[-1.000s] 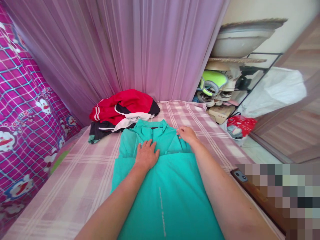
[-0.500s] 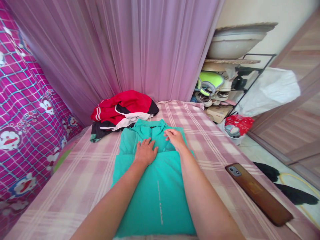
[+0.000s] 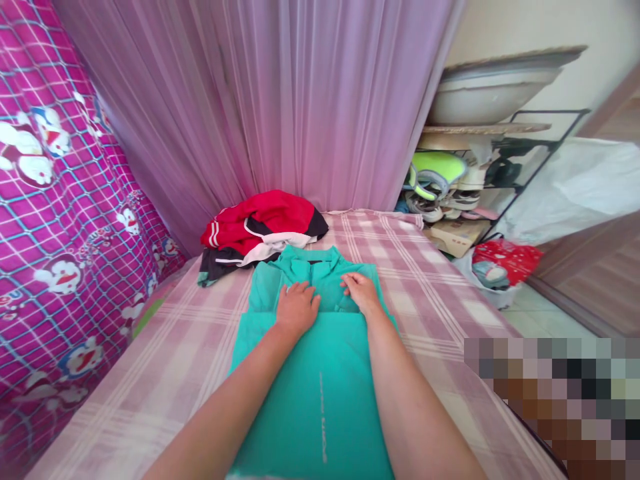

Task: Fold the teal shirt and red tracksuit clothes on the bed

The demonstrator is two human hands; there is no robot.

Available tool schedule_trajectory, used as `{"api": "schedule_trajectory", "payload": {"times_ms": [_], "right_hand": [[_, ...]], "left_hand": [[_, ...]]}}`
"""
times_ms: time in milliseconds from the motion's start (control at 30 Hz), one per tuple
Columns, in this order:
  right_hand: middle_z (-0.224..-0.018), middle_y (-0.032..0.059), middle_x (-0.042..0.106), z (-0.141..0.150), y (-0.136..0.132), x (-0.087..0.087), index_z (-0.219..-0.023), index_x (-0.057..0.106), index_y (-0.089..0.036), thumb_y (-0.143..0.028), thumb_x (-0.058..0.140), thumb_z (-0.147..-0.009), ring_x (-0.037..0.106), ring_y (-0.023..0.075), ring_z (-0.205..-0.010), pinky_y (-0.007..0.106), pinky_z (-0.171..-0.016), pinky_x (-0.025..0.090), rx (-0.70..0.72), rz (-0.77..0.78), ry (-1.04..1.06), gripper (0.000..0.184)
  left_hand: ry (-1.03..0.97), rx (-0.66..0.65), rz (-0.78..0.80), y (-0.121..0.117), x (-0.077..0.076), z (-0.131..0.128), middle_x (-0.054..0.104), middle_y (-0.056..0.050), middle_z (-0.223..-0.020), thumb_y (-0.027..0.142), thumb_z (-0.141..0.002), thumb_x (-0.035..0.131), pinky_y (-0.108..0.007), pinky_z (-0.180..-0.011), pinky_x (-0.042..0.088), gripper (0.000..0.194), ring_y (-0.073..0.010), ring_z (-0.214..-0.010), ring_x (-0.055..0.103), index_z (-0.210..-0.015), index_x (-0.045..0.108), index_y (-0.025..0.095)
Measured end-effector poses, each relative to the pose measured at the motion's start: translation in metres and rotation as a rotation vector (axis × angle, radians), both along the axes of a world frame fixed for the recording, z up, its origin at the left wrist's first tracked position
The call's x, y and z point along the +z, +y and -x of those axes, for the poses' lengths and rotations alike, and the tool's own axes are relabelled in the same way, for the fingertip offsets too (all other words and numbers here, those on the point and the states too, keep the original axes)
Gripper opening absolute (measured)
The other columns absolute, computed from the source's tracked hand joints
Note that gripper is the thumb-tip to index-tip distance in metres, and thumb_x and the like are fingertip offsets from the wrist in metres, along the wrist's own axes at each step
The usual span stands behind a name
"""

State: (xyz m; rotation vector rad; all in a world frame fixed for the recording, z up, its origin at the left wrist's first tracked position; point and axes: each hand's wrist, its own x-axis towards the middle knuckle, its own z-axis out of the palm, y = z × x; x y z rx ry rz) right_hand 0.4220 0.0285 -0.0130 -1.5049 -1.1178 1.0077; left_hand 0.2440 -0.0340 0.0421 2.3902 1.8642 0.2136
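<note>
Across the centre and down to the lower edge of the frame, a teal garment is laid out on a plaid cloth, its long axis run almost straight up the frame. Its collar is pointed away from the forearms, and a straight folded edge is set crosswise below the chest, nearly square to that axis. This edge is crossed by the left hand, which is laid flat and palm down, fingers spread and nothing gripped. Just above the same edge, at right of centre, the right hand is held over the upper chest, with its fingers curled and turned toward the left of the frame; whether any fabric is pinched by them cannot be told. The garment's midline is passed between the two hands, with the left set nearer to it and the right nearer to the frame-right shoulder. Beyond the collar, toward upper left, a heap of red, black and white clothing is placed; whether the collar is touched by it is unclear.
</note>
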Motion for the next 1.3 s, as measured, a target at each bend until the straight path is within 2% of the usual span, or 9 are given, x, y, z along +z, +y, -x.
{"api": "schedule_trajectory", "payload": {"times_ms": [100,167,300,500,767,867,967,1133,1300], "right_hand": [[-0.068,0.0009,0.072,0.0,0.001,-0.001,-0.075,0.067,-0.02,-0.034,0.057,-0.078,0.06,0.0128,-0.049,0.024,-0.049,0.046,0.011,0.001,-0.037,0.017],[-0.07,0.0008,0.073,-0.001,0.002,-0.002,-0.076,0.067,-0.02,-0.033,0.055,-0.079,0.061,0.013,-0.05,0.024,-0.05,0.047,0.013,-0.003,-0.058,0.018],[-0.072,0.0009,0.073,-0.001,0.002,-0.004,-0.08,0.068,-0.02,-0.033,0.053,-0.081,0.062,0.0129,-0.051,0.024,-0.052,0.049,0.003,-0.009,-0.09,0.02],[-0.072,0.0014,0.074,0.0,0.003,-0.007,-0.079,0.069,-0.02,-0.034,0.055,-0.081,0.063,0.0132,-0.05,0.024,-0.052,0.049,-0.027,-0.012,-0.117,0.02],[-0.081,0.0043,0.075,0.0,-0.008,0.016,-0.094,0.07,-0.019,-0.043,0.049,-0.085,0.064,0.0159,-0.059,0.027,-0.059,0.052,-0.102,-0.167,-0.153,0.033],[-0.079,0.0046,0.074,-0.004,-0.023,0.03,-0.095,0.069,-0.018,-0.045,0.048,-0.084,0.063,0.0161,-0.058,0.027,-0.058,0.051,-0.057,-0.254,-0.185,0.035],[-0.074,0.0026,0.072,-0.019,-0.051,0.034,-0.096,0.069,-0.02,-0.043,0.05,-0.084,0.062,0.0156,-0.056,0.027,-0.057,0.05,0.048,-0.226,-0.259,0.032],[-0.079,0.0016,0.074,-0.056,-0.107,0.021,-0.092,0.068,-0.023,-0.034,0.051,-0.084,0.068,0.018,-0.071,0.03,-0.069,0.053,0.158,-0.171,-0.444,0.022],[-0.1,0.0045,0.076,-0.084,-0.15,0.009,-0.093,0.071,-0.024,-0.029,0.047,-0.087,0.069,0.0218,-0.097,0.039,-0.092,0.051,0.252,-0.276,-0.547,0.026]], "left_hand": [[0.022,-0.007,-0.066,-0.023,0.019,-0.018,0.052,-0.008,-0.147,0.037,-0.098,0.037,-0.057,-0.118,0.024,0.044,-0.0293,-0.14,0.041,-0.133,0.059,0.022],[0.005,-0.04,-0.055,-0.04,0.022,-0.026,0.053,-0.006,-0.147,0.04,-0.099,0.035,-0.058,-0.119,0.022,0.045,-0.0284,-0.141,0.039,-0.135,0.057,0.024],[0.019,0.006,-0.031,-0.061,0.004,-0.007,0.05,-0.006,-0.149,0.047,-0.1,0.03,-0.062,-0.119,0.017,0.051,-0.0295,-0.142,0.037,-0.139,0.054,0.025],[0.051,-0.013,-0.09,-0.054,-0.028,0.055,0.045,-0.005,-0.152,0.048,-0.099,0.033,-0.059,-0.119,0.02,0.052,-0.029,-0.144,0.035,-0.145,0.047,0.029],[0.005,-0.018,-0.106,-0.05,-0.033,0.052,0.052,-0.006,-0.147,0.05,-0.098,0.035,-0.059,-0.117,0.025,0.051,-0.0295,-0.139,0.042,-0.141,0.052,0.028],[-0.007,-0.018,-0.114,-0.05,-0.032,0.053,0.053,-0.007,-0.146,0.049,-0.098,0.036,-0.058,-0.117,0.025,0.05,-0.0292,-0.138,0.043,-0.14,0.053,0.029],[-0.018,-0.017,-0.116,-0.049,-0.033,0.054,0.053,-0.008,-0.146,0.049,-0.098,0.036,-0.058,-0.116,0.025,0.05,-0.0291,-0.138,0.044,-0.14,0.053,0.028],[-0.202,-0.033,-0.12,-0.041,-0.034,0.065,0.052,-0.009,-0.147,0.044,-0.096,0.037,-0.055,-0.118,0.024,0.051,-0.0257,-0.137,0.045,-0.14,0.052,0.023],[-0.489,-0.082,-0.189,-0.038,-0.031,0.111,0.061,-0.01,-0.137,0.044,-0.09,0.037,-0.041,-0.112,0.04,0.049,-0.0216,-0.127,0.055,-0.124,0.061,0.018]]}}
